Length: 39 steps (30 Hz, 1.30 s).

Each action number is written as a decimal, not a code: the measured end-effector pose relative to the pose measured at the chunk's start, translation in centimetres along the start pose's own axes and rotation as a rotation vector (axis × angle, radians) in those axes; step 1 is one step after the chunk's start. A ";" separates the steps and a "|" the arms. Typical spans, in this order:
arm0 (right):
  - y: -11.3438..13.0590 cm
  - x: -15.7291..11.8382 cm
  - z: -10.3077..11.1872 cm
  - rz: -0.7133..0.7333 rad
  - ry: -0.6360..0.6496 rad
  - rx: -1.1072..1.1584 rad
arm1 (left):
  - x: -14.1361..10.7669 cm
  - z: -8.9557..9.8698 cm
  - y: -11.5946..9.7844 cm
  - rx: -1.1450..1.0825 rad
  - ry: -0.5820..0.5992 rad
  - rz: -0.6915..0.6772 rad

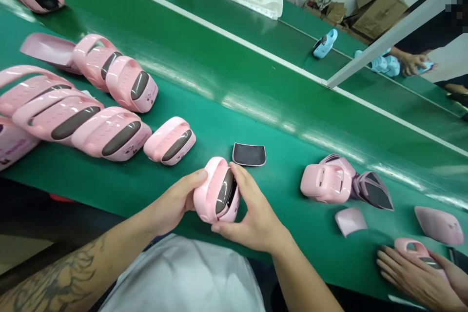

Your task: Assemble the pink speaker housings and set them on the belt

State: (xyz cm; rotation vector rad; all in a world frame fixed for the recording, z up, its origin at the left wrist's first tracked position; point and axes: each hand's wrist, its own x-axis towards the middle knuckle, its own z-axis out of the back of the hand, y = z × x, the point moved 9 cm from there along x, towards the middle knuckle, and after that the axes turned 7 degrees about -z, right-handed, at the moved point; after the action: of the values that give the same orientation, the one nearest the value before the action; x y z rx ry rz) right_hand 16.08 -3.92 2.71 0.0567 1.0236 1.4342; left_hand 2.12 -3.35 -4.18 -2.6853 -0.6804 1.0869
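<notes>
Close to my body, above the near edge of the green table, I hold a pink plastic housing (209, 192) with a loop handle and a dark glossy window. My left hand (179, 200) grips its left side, thumb on top. From the right, my right hand (256, 212) clasps it with the thumb low and fingertips at the upper edge. A narrow dark gap shows beside the window. Just beyond my right fingertips lies a curved panel (249, 154) with a black inner face. A similar pink housing (171, 141) stands to the left of my hands.
Several pink housings (109, 134) crowd the table's left side. At right are an upturned pink housing (325, 183), stacked panels (375, 190) and a co-worker's hands (413, 273) on another housing. A white post (380, 39) rises behind; another person's hand (413, 63) holds a blue part.
</notes>
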 end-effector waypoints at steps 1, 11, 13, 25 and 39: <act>0.0 -0.1 0.1 0.005 -0.002 -0.010 | 0.1 -0.1 0.1 0.005 0.011 0.000; -0.1 -0.6 0.5 0.017 -0.045 -0.009 | 0.2 0.2 0.5 -0.021 -0.048 -0.040; -1.2 -0.7 0.5 -0.040 -0.052 0.204 | 0.2 0.6 0.6 -0.056 -0.096 -0.026; -7.0 -3.6 5.2 -0.235 -0.459 0.974 | 2.2 3.2 1.2 -0.209 0.054 -0.128; -11.2 0.6 14.5 -0.621 -0.642 0.065 | 0.6 3.8 0.8 -0.287 -0.321 0.066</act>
State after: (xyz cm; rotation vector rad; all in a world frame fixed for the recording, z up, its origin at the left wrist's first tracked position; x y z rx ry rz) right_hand 33.38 1.91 4.35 0.2121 0.4837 0.7308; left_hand 0.21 -3.87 -7.53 -2.8102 -0.8630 1.5695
